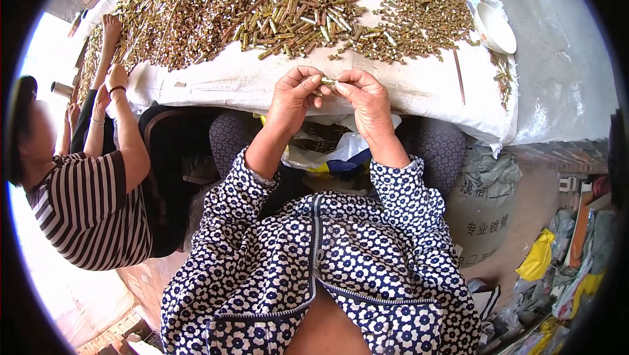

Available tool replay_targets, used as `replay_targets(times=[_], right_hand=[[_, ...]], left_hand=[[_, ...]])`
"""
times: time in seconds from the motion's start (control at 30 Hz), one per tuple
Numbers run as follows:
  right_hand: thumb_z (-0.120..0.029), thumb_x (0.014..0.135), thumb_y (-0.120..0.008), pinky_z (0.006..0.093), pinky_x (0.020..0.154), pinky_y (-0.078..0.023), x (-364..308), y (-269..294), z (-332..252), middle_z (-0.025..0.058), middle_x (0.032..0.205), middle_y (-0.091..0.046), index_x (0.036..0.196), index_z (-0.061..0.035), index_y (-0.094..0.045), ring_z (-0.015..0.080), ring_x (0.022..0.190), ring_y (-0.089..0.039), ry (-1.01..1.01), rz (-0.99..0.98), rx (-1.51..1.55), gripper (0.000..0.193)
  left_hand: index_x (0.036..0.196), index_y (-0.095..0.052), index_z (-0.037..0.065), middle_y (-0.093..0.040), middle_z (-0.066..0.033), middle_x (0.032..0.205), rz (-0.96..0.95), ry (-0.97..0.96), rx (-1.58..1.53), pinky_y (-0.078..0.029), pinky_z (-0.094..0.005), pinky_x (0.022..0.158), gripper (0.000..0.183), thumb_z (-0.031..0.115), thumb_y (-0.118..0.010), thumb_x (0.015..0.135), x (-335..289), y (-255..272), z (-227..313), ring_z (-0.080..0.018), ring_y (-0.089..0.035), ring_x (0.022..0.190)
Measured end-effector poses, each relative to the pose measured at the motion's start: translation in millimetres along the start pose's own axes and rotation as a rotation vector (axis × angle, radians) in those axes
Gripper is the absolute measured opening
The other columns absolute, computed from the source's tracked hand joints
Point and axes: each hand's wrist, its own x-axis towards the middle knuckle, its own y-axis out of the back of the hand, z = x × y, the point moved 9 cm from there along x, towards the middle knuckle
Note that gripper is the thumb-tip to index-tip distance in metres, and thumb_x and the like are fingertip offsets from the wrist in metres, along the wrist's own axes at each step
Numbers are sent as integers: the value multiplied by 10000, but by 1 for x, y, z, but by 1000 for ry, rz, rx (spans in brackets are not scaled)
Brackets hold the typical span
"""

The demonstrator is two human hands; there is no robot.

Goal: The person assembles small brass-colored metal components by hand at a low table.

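Both hands meet above the near edge of a cloth-covered table [419, 86]. Between them is a small, shiny, brass-coloured metal piece [327, 81], too small for its exact kind to show. My left hand [295, 95] pinches one end between thumb and fingers, and a second small metal bit shows under its fingertips. At the other end, my right hand [367, 98] closes thumb and forefinger on the same piece. Just beyond lie a heap of longer yellowish metal rods or tubes [308, 17] and a heap of short metal pieces [419, 24].
A thin brown stick [459, 76] and a white bowl [495, 28] are on the table's right side. Plastic bags [341, 152] hang below the near edge. At the left sits another person in a striped shirt [98, 211], hands at the table. A full sack [485, 204] stands at the right.
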Motion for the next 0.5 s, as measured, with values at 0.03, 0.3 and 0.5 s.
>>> replay_targets(times=[0.03,0.3,0.5], right_hand=[[-58,862,-602,230,780,-450,-1,0,1,19,891,-613,970,-6,-592,88,822,-570,0,1,1,120],[-41,877,-588,218,791,-451,-3,3,-10,16,904,-609,974,-12,-584,75,834,-569,66,4,-3,102],[-28,879,-574,232,766,-469,-7,3,-20,16,900,-614,950,-15,-594,95,829,-575,118,31,-281,75]], left_hand=[[988,-571,17,-647,-77,825,1,-15,19,-475,-215,560,91,79,-560,922,0,0,1,-127,-631,723],[974,-570,6,-635,-76,832,-15,-105,126,-493,-218,544,92,82,-566,922,1,-12,10,-137,-643,737],[955,-572,0,-622,-73,819,-48,-134,142,-500,-221,531,79,71,-562,923,2,-14,9,-137,-639,723]])
